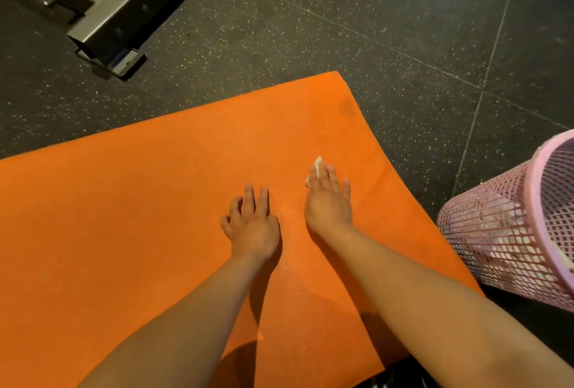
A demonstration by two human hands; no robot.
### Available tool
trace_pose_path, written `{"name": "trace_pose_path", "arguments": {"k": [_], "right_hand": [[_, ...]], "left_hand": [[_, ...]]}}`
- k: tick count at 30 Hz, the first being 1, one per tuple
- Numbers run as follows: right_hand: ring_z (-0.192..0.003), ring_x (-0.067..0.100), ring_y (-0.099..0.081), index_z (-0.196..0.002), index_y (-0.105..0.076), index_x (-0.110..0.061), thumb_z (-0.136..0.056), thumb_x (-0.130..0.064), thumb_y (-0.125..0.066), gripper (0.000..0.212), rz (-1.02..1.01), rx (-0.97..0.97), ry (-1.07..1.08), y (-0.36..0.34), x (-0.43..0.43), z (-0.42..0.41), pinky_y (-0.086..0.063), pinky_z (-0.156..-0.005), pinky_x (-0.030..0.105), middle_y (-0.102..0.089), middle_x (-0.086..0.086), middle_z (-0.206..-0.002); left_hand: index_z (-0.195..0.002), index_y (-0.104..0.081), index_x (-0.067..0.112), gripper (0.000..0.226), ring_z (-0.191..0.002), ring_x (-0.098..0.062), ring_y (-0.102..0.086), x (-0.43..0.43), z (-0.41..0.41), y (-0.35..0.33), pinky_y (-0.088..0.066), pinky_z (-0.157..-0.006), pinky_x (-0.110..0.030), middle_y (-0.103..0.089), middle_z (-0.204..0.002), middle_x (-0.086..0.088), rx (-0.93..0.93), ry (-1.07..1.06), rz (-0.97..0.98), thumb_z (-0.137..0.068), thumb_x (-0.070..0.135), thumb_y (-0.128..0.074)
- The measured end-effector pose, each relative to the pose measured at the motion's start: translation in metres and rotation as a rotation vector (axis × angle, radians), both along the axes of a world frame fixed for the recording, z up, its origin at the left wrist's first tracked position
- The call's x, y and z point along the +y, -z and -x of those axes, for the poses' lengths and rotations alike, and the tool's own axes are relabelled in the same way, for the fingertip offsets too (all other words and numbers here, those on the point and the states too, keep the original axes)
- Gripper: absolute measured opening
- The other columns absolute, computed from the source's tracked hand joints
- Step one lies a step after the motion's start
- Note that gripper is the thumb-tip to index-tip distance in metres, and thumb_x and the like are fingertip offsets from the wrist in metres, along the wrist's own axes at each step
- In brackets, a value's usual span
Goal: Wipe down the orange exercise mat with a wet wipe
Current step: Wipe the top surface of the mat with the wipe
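Step in hand: wiping is under way, on the part of the orange mat (139, 216) near its right end.
Right hand (327, 201): palm down, fingers (332, 176) straight and close together, pressing the wet wipe (317, 168) flat; nothing is pinched.
Wet wipe: a small white folded piece, mostly hidden, poking out past the fingertips and by the thumb side.
Left hand (253, 226): rests on the mat just beside the right, fingers (262, 198) spread, the outer two slightly bent, holding nothing.
Mat position: flat on the dark speckled floor (372, 30), a pink mesh basket (540, 201) beside its right end, a metal machine frame (118, 15) well apart beyond its far edge.
Mat axis: the short end seems to face the basket, far corner pointing up-right; the long axis likely runs leftward out of view.
Next move: probably slide the wipe along that axis under steady flat pressure, the left hand bracing so the mat does not creep.
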State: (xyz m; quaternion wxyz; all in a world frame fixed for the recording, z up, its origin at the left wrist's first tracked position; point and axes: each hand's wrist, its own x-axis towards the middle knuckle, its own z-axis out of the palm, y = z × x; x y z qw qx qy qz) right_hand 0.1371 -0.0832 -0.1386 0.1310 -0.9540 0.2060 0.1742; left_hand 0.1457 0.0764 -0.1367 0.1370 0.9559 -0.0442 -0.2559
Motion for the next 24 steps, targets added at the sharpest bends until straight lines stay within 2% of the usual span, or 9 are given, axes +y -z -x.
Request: {"name": "trace_pose_path", "arguments": {"k": [3, 5, 7, 10, 12, 16, 18, 22, 24], "right_hand": [[-0.154, 0.016, 0.020, -0.162, 0.007, -0.020, -0.104, -0.016, -0.033, 0.071, -0.117, -0.028, -0.115, -0.002, 0.029, 0.001, 0.013, -0.123, 0.043, 0.024, -0.002, -0.166], [-0.154, 0.014, 0.019, -0.162, 0.005, -0.022, -0.106, -0.020, -0.035, 0.069, -0.189, -0.066, -0.310, -0.001, 0.048, 0.011, 0.010, -0.125, 0.044, 0.022, -0.006, -0.167], [-0.154, 0.013, 0.016, -0.163, 0.000, -0.026, -0.106, -0.020, -0.034, 0.066, -0.201, -0.068, -0.387, 0.000, 0.044, 0.010, 0.010, -0.125, 0.046, 0.015, -0.009, -0.168], [-0.155, 0.014, 0.015, -0.162, 0.000, -0.026, -0.102, -0.013, -0.036, 0.071, -0.076, -0.039, -0.156, -0.001, 0.022, -0.002, 0.011, -0.124, 0.047, 0.011, -0.008, -0.169], [-0.155, 0.015, 0.016, -0.162, 0.000, -0.023, -0.101, -0.014, -0.039, 0.073, -0.083, -0.016, -0.012, -0.006, 0.029, -0.009, 0.011, -0.124, 0.047, 0.016, -0.006, -0.168], [-0.155, 0.014, 0.013, -0.163, -0.006, -0.025, -0.104, -0.021, -0.042, 0.069, -0.241, -0.046, -0.195, -0.004, 0.057, -0.002, 0.009, -0.124, 0.044, 0.015, -0.008, -0.168], [-0.155, 0.014, 0.012, -0.163, -0.005, -0.028, -0.106, -0.017, -0.035, 0.065, -0.160, -0.064, -0.280, 0.002, 0.038, -0.002, 0.009, -0.124, 0.047, 0.012, -0.011, -0.169], [-0.155, 0.015, 0.013, -0.162, -0.004, -0.024, -0.106, -0.016, -0.030, 0.062, -0.063, -0.034, -0.004, 0.001, 0.015, -0.016, 0.006, -0.124, 0.049, 0.011, -0.007, -0.169], [-0.155, 0.014, 0.013, -0.162, -0.006, -0.022, -0.108, -0.023, -0.031, 0.060, -0.122, -0.043, -0.078, -0.001, 0.033, -0.017, 0.005, -0.125, 0.047, 0.012, -0.006, -0.169]], "left_hand": [[-0.158, -0.007, 0.043, 0.062, -0.148, -0.024, 0.000, 0.005, 0.000, 0.004, -0.005, -0.117, -0.051, 0.014, -0.167, 0.009, -0.017, -0.006, 0.043, -0.101, 0.037, -0.031], [-0.157, -0.011, 0.045, 0.061, -0.148, -0.022, -0.001, 0.009, -0.001, 0.006, -0.003, -0.117, -0.050, 0.012, -0.167, 0.012, -0.019, -0.024, 0.079, -0.101, 0.037, -0.032], [-0.157, -0.013, 0.045, 0.061, -0.147, -0.021, -0.002, 0.011, -0.002, 0.006, -0.003, -0.117, -0.050, 0.010, -0.167, 0.013, -0.020, -0.029, 0.100, -0.100, 0.037, -0.034], [-0.157, -0.013, 0.044, 0.059, -0.148, -0.022, 0.000, 0.010, -0.002, 0.004, -0.002, -0.117, -0.051, 0.010, -0.168, 0.011, -0.007, -0.011, 0.080, -0.102, 0.039, -0.033], [-0.157, -0.013, 0.044, 0.059, -0.148, -0.024, -0.002, 0.008, -0.004, 0.001, -0.004, -0.117, -0.051, 0.010, -0.168, 0.009, 0.002, -0.006, 0.059, -0.102, 0.039, -0.033], [-0.156, -0.017, 0.043, 0.057, -0.145, -0.028, -0.008, 0.013, -0.010, 0.003, -0.011, -0.115, -0.051, 0.006, -0.168, 0.009, -0.015, 0.036, 0.067, -0.102, 0.043, -0.035], [-0.155, -0.022, 0.042, 0.055, -0.145, -0.029, -0.010, 0.017, -0.012, 0.002, -0.013, -0.115, -0.052, -0.001, -0.168, 0.007, -0.044, 0.040, 0.063, -0.102, 0.043, -0.035], [-0.154, -0.024, 0.040, 0.053, -0.148, -0.029, -0.008, 0.002, -0.026, -0.002, -0.011, -0.116, -0.054, -0.004, -0.168, 0.006, -0.085, 0.048, 0.044, -0.103, 0.039, -0.037], [-0.155, -0.022, 0.040, 0.053, -0.151, -0.027, -0.004, -0.009, -0.035, -0.003, -0.010, -0.117, -0.054, -0.001, -0.169, 0.006, -0.068, 0.055, 0.062, -0.104, 0.038, -0.034]]}}
